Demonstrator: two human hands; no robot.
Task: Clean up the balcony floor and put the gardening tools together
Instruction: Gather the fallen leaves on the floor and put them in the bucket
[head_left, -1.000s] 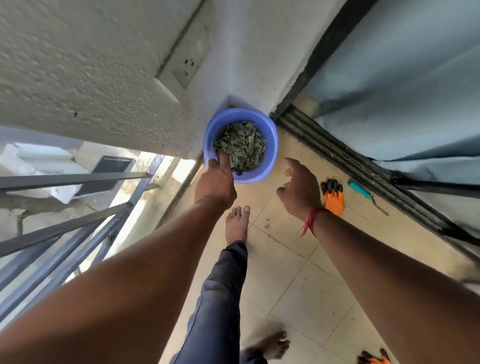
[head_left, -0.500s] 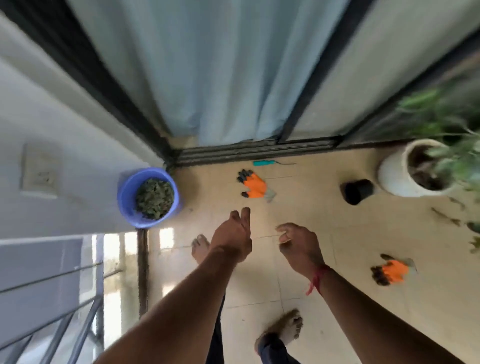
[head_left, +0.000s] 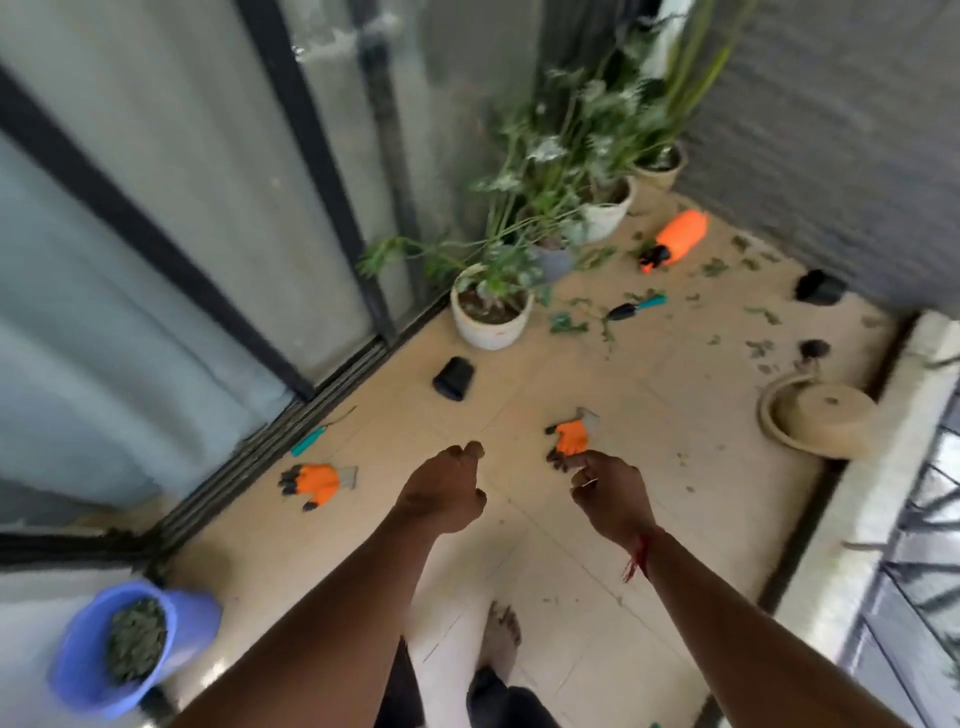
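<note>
Both my hands hang over the tiled floor holding nothing, fingers loosely curled: my left hand (head_left: 447, 491) and my right hand (head_left: 608, 493). One orange glove (head_left: 571, 436) lies just beyond my right fingertips, and a second orange glove (head_left: 319, 483) lies left of my left hand. A teal-handled tool (head_left: 311, 441) rests by the door track. Farther off are a teal-handled trowel (head_left: 636, 306) and an orange spray bottle (head_left: 680, 236) on its side. Loose leaves (head_left: 756, 348) dot the far floor. A blue bucket (head_left: 195, 621) of leaves stands at the lower left.
White potted plants (head_left: 491, 325) line the sliding door at the back. Two small black pots (head_left: 454, 379) (head_left: 818, 288) lie on the floor. A beige overturned basin (head_left: 821, 421) sits by the right ledge, with the railing (head_left: 914, 545) beyond. My bare foot (head_left: 501, 636) is below.
My left hand let go of the blue bucket's rim and drew back. The view swung right from the corner to the length of the balcony; both hands stay free.
</note>
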